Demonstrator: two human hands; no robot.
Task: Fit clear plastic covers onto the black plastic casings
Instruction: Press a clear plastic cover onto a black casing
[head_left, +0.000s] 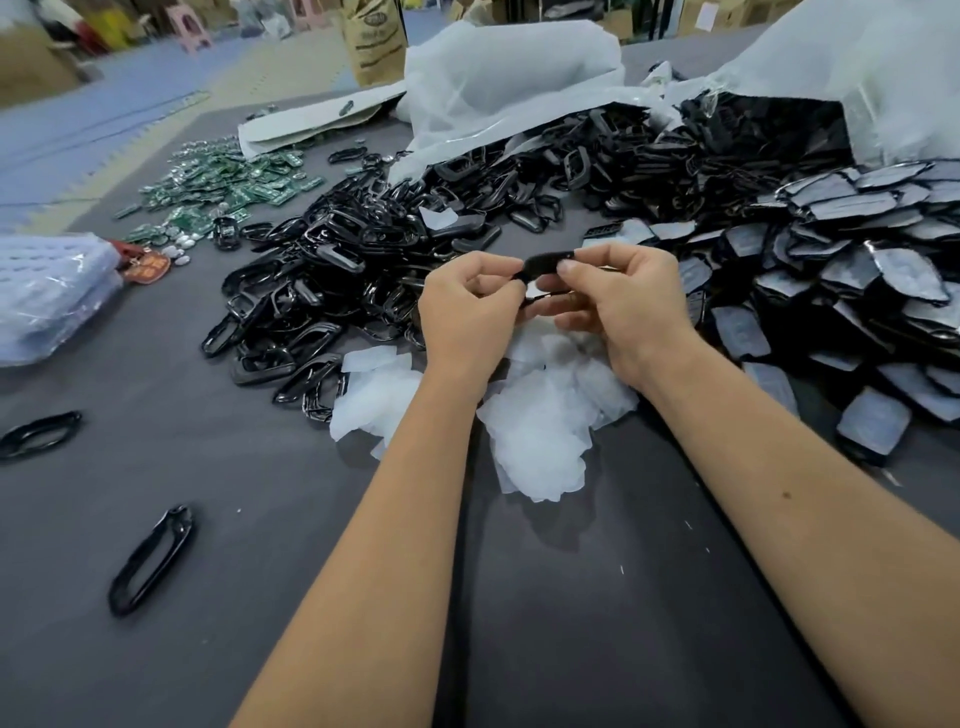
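Seen from your head camera, you hold one black casing (545, 262) above the grey table (260, 571), your left hand (470, 317) pinching its left end with curled fingers and your right hand (623, 306) pinching its right end, thumb pressed on the top edge; whether a clear cover already sits between your fingers cannot be told from here, as the hands hide the underside. Directly beneath your wrists lies a loose pile of translucent white pieces (535, 415), which may be the covers or peeled film. To your left spreads a heap of glossy black frames (322, 291), to your right a heap of flat black casings with pale faces (857, 270), both spilling from white plastic bags (509, 78) at the far edge. Green circuit boards (228, 182) lie scattered further left, and two stray black frames (153, 558) rest near you, well apart from the heaps. To seat the cover well, you would likely do best to line up one end first, keep the casing level between both pinches, and press along the rim with your thumbs until it sits flush, checking no corner stands proud
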